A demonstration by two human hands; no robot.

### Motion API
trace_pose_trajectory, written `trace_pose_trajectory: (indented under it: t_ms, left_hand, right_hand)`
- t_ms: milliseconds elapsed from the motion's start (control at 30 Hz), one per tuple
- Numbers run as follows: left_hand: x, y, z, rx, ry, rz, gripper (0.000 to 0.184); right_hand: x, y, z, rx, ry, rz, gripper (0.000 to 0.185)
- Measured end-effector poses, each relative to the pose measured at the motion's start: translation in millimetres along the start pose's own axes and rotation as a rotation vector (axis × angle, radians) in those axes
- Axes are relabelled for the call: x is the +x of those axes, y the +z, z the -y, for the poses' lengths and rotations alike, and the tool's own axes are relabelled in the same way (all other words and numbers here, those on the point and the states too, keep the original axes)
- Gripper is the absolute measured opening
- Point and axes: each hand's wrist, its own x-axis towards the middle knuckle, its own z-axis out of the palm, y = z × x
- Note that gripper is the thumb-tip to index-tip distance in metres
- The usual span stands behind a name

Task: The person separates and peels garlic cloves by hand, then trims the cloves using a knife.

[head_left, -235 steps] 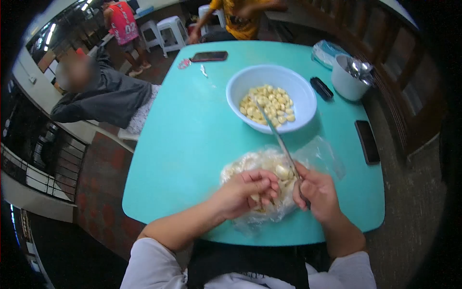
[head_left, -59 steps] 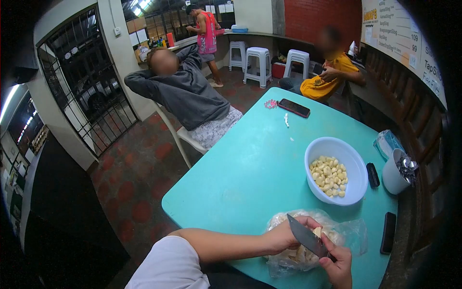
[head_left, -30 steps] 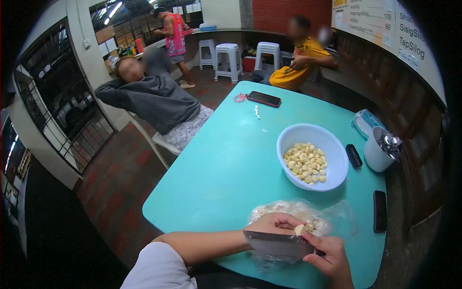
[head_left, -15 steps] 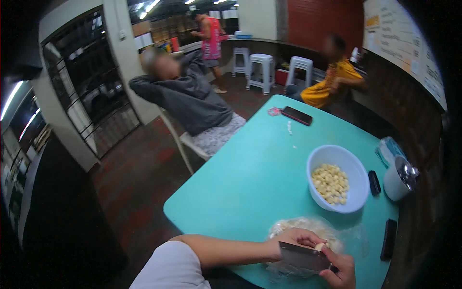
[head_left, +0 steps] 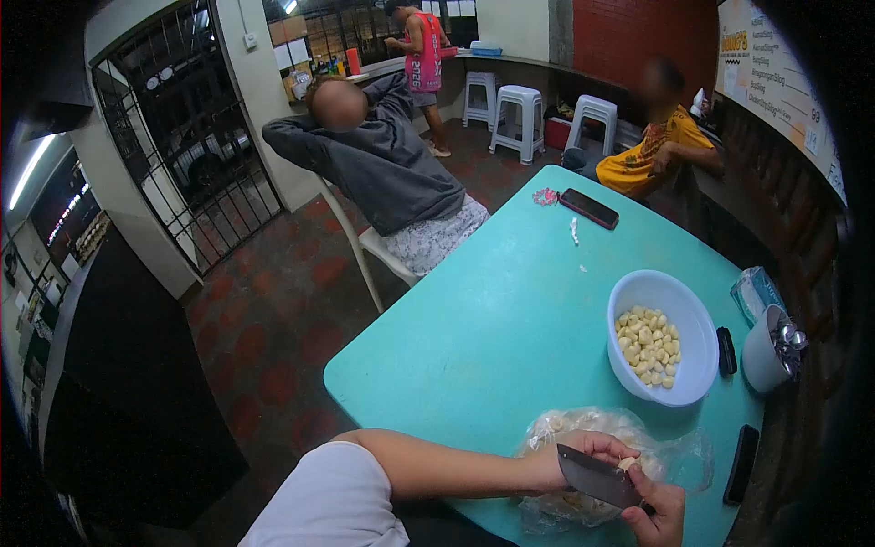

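Observation:
My left hand [head_left: 594,447] is closed on a pale garlic clove [head_left: 627,464], pinched at the fingertips. In my right hand [head_left: 663,512] is a knife with a broad, dark blade [head_left: 594,478], its flat side facing me and its tip toward my left wrist. The right thumb and fingers are close to the clove; the knife's handle is mostly hidden in the grip. Below both hands lies a clear plastic bag [head_left: 556,426] with pale cloves inside. Beyond it, a light blue bowl [head_left: 697,365] holds many peeled cloves [head_left: 649,345].
On the turquoise table [head_left: 456,356] are a phone [head_left: 589,209], a pink beaded item [head_left: 545,196], dark objects [head_left: 740,465] along the right edge, a tissue pack [head_left: 755,292] and a cutlery container [head_left: 764,356]. One person [head_left: 392,173] leans back in a chair; another [head_left: 661,150] sits at the far side.
The camera view has turned slightly, so the table and room appear shifted right. Both hands keep their hold on the clove and knife over the bag.

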Motion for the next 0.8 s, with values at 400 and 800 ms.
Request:
trace_pose_trajectory:
  t_ms: [400,800]
  left_hand:
    - [-4.1,11.7,-10.1,0.246,-0.011,-0.020,0.049]
    - [-6.6,18.2,-9.8,0.303,-0.213,-0.159,0.024]
  right_hand:
    - [5.7,4.3,5.1,-0.045,0.046,-0.049,0.050]
    - [2.2,14.4,-8.9,0.139,0.342,-0.386,0.091]
